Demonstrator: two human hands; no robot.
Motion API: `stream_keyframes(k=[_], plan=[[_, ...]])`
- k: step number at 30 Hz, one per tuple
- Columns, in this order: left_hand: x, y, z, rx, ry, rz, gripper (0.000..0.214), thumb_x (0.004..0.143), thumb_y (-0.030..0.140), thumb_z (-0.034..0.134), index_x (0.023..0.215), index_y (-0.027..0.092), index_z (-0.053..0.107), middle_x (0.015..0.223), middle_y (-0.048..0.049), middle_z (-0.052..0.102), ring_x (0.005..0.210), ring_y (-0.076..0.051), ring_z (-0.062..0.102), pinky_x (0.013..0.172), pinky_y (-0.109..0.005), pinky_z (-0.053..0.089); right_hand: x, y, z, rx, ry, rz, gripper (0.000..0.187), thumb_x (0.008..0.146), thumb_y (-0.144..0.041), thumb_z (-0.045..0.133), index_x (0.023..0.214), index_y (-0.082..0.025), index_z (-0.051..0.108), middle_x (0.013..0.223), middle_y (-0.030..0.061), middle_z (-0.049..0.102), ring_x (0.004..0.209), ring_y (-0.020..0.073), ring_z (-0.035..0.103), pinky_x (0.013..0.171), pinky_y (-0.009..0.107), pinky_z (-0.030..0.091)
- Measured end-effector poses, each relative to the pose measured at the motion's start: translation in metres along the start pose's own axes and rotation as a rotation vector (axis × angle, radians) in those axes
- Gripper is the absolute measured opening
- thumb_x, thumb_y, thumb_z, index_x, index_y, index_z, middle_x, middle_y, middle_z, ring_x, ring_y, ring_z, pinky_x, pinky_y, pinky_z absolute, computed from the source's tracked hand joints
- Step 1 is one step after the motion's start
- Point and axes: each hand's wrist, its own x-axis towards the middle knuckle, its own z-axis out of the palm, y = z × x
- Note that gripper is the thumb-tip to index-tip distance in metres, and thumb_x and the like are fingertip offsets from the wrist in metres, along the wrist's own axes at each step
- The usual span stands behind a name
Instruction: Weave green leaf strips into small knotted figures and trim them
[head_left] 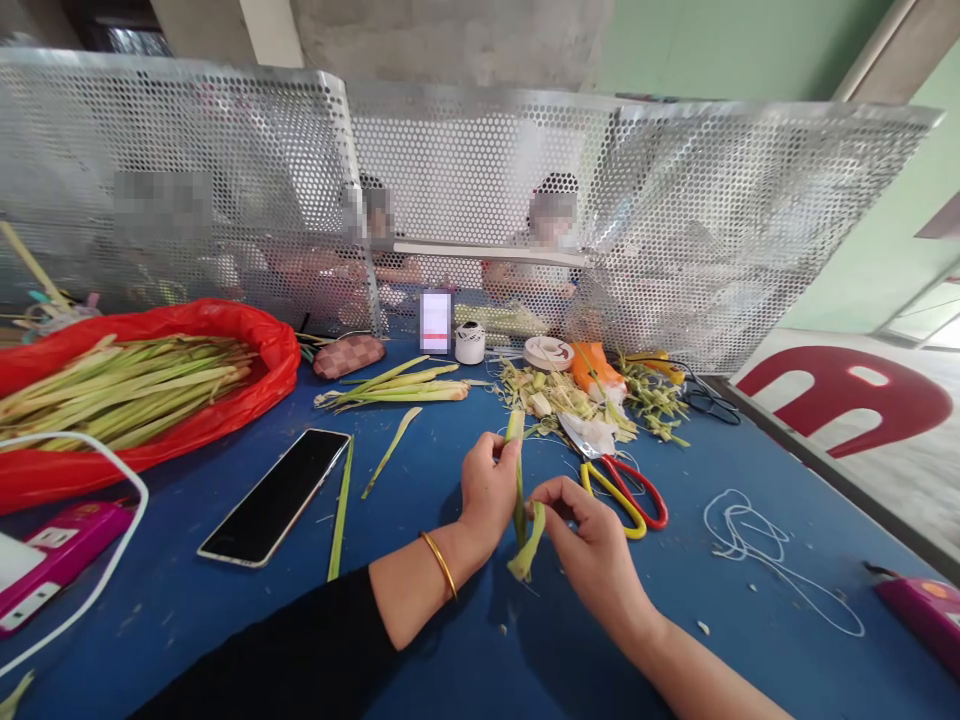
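Note:
My left hand is closed around a long green leaf stalk, which stands up between thumb and fingers. At the stalk's lower end, my right hand pinches a folded pale-green strip that curls downward. Whether that strip is still joined to the stalk I cannot tell. Just right of my hands lie scissors with one yellow and one red handle. Behind them is a heap of leaf scraps. A bundle of green stalks rests further back, left of my hands.
A red plastic bag full of stalks sits at the left, near a dark phone. Another phone stands upright at the back. White string lies on the right. Perforated metal panels separate the blue table from people opposite.

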Motion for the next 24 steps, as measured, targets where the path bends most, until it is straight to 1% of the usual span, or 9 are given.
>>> stream_keyframes(k=[3, 10, 12, 15, 18, 19, 21, 23, 24], plan=[[0.002, -0.001, -0.001, 0.013, 0.014, 0.013, 0.022, 0.081, 0.033, 0.055, 0.063, 0.02, 0.052, 0.061, 0.0021, 0.055, 0.059, -0.013, 0.047, 0.058, -0.024, 0.033, -0.001, 0.0, 0.001, 0.053, -0.003, 0.027, 0.015, 0.086, -0.029, 0.053, 0.074, -0.02, 0.056, 0.067, 0.0005, 0.058, 0.062, 0.015, 0.051, 0.055, 0.024, 0.041], [0.003, -0.003, -0.001, 0.003, 0.025, 0.025, 0.024, 0.082, 0.035, 0.056, 0.064, 0.02, 0.05, 0.061, 0.0032, 0.053, 0.058, -0.013, 0.045, 0.058, -0.024, 0.032, 0.0, 0.001, 0.006, 0.355, -0.018, 0.145, 0.029, 0.082, -0.046, 0.063, 0.072, -0.02, 0.054, 0.072, 0.0033, 0.066, 0.065, 0.0164, 0.059, 0.06, 0.027, 0.049], [0.005, -0.004, -0.002, -0.01, 0.033, 0.019, 0.023, 0.081, 0.034, 0.057, 0.063, 0.02, 0.051, 0.06, 0.0033, 0.053, 0.058, -0.013, 0.045, 0.059, -0.025, 0.032, 0.0, -0.002, 0.005, 0.4, -0.051, 0.202, 0.033, 0.08, -0.05, 0.064, 0.072, -0.02, 0.052, 0.07, 0.0032, 0.067, 0.058, 0.0147, 0.058, 0.053, 0.025, 0.047], [0.01, -0.008, -0.003, -0.073, 0.057, -0.02, 0.022, 0.077, 0.031, 0.061, 0.061, 0.02, 0.052, 0.059, 0.0031, 0.054, 0.058, -0.013, 0.044, 0.059, -0.025, 0.032, -0.002, -0.012, -0.003, 0.499, -0.125, 0.312, 0.035, 0.078, -0.051, 0.068, 0.074, -0.02, 0.051, 0.061, 0.0009, 0.065, 0.045, 0.0112, 0.052, 0.043, 0.021, 0.04], [0.016, -0.011, -0.003, -0.144, 0.077, -0.082, 0.022, 0.074, 0.031, 0.064, 0.06, 0.019, 0.053, 0.058, 0.0032, 0.053, 0.057, -0.012, 0.043, 0.057, -0.024, 0.031, -0.002, -0.022, -0.014, 0.592, -0.161, 0.317, 0.031, 0.078, -0.045, 0.07, 0.074, -0.019, 0.054, 0.058, -0.0002, 0.063, 0.044, 0.0105, 0.052, 0.045, 0.021, 0.04], [0.017, -0.01, -0.004, -0.17, 0.076, -0.103, 0.023, 0.074, 0.033, 0.064, 0.06, 0.019, 0.053, 0.058, 0.0035, 0.052, 0.056, -0.012, 0.043, 0.056, -0.024, 0.032, 0.0, -0.023, -0.018, 0.609, -0.125, 0.285, 0.029, 0.078, -0.043, 0.07, 0.073, -0.019, 0.055, 0.058, -0.0006, 0.062, 0.045, 0.0101, 0.052, 0.047, 0.021, 0.041], [0.017, -0.003, -0.005, -0.237, 0.059, -0.147, 0.026, 0.075, 0.039, 0.063, 0.062, 0.019, 0.051, 0.055, 0.0047, 0.049, 0.052, -0.01, 0.041, 0.052, -0.023, 0.032, 0.008, -0.02, -0.02, 0.62, 0.031, 0.214, 0.026, 0.079, -0.041, 0.07, 0.072, -0.019, 0.057, 0.06, -0.0013, 0.06, 0.049, 0.0092, 0.052, 0.05, 0.021, 0.042], [0.015, 0.012, -0.009, -0.298, 0.024, -0.176, 0.031, 0.075, 0.045, 0.062, 0.061, 0.02, 0.049, 0.051, 0.0062, 0.045, 0.046, -0.009, 0.037, 0.048, -0.023, 0.031, 0.022, -0.009, -0.017, 0.586, 0.204, 0.188, 0.026, 0.079, -0.04, 0.069, 0.071, -0.019, 0.057, 0.064, -0.0015, 0.059, 0.052, 0.0086, 0.051, 0.052, 0.02, 0.043], [0.013, 0.022, -0.012, -0.337, -0.001, -0.191, 0.034, 0.074, 0.047, 0.063, 0.061, 0.02, 0.048, 0.049, 0.0069, 0.043, 0.044, -0.008, 0.035, 0.045, -0.022, 0.03, 0.03, -0.003, -0.012, 0.562, 0.245, 0.208, 0.026, 0.079, -0.041, 0.067, 0.071, -0.019, 0.056, 0.066, -0.0015, 0.059, 0.052, 0.0088, 0.051, 0.05, 0.02, 0.043]])
